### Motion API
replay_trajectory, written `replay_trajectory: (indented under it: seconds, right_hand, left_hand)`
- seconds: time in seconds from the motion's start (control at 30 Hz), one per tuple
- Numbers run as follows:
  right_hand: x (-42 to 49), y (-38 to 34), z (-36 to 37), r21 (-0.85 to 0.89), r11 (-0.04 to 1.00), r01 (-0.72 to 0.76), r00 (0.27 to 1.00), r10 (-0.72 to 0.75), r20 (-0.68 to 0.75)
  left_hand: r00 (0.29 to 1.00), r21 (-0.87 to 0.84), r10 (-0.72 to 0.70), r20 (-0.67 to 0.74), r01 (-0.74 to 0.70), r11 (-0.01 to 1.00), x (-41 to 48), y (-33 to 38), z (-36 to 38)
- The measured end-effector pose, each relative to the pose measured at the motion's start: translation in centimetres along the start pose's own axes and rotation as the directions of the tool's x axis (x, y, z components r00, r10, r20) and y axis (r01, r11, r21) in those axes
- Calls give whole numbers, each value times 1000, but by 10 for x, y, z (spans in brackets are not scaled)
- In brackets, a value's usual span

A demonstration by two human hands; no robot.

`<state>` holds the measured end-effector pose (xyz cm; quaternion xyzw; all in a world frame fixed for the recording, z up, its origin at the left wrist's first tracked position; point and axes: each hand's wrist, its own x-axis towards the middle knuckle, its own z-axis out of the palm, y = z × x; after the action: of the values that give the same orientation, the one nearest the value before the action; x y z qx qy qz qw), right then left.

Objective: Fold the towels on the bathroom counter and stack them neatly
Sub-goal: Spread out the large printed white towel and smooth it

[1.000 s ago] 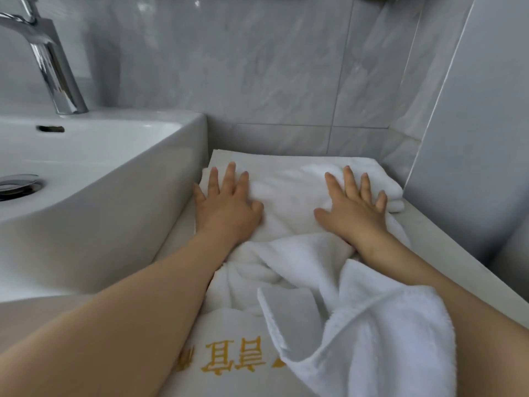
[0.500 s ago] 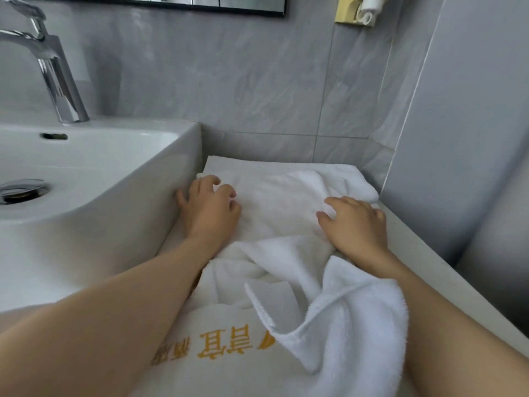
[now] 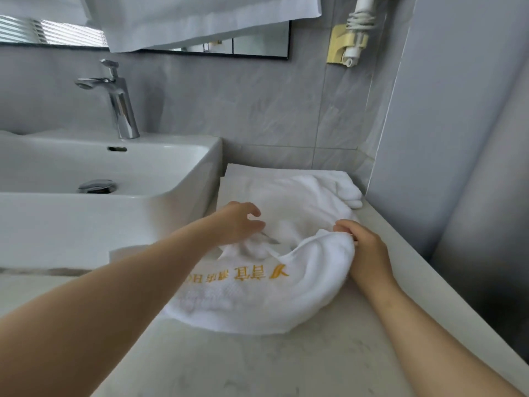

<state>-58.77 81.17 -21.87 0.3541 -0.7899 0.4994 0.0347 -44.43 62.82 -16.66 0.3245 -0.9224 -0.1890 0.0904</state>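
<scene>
A white towel with yellow embroidered characters [image 3: 252, 293] lies loosely bunched on the pale counter [image 3: 257, 362], to the right of the basin. Behind it, against the wall, another white towel [image 3: 300, 193] lies flatter with a rolled end at its right. My right hand [image 3: 363, 247] pinches a raised fold of the embroidered towel at its right edge. My left hand [image 3: 240, 222] hovers over the crumpled middle of the towels with curled, spread fingers; I cannot see it holding anything.
A white basin [image 3: 177, 184] with a chrome tap [image 3: 120, 104] rises at the left, close beside the towels. A grey wall panel [image 3: 443, 138] borders the counter on the right. A hair dryer in a yellow holder [image 3: 349, 44] and a hanging white cloth [image 3: 183, 21] are above.
Both hands have come off the far towel and drawn back toward me. The right hand has taken hold of a fold of the embroidered towel. The camera view has pulled back and tilted up.
</scene>
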Motion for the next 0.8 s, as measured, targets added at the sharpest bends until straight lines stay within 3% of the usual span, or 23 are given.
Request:
replay_trajectory:
  seconds: [0.2,0.33,0.5,0.6,0.7,0.8]
  right_hand:
    - [-38,-14,-6,243,967,78,991,-50,-121]
    - [-63,-25,-8,317,933,169,979,-123,-161]
    - [-88,-35,-11,1,922,387,899,-378,-221]
    - [-97,-40,-9,-132,910,392,903,-408,-131]
    - [-102,-39,-8,-151,917,369,912,-389,-129]
    - [-106,-40,-10,-222,916,335,917,-371,-147]
  left_hand:
    - [999,151,-35,32,30,988,-64,-16,10]
    - [997,276,-33,-71,52,960,-94,-19,22]
    - [951,498,98,-293,65,865,-119,-17,21]
    - [931,356,163,-327,-39,934,-128,-9,7]
    - [891,196,231,-391,-165,967,-141,5,-3]
    - [912,139,313,-266,-285,948,-152,16,1]
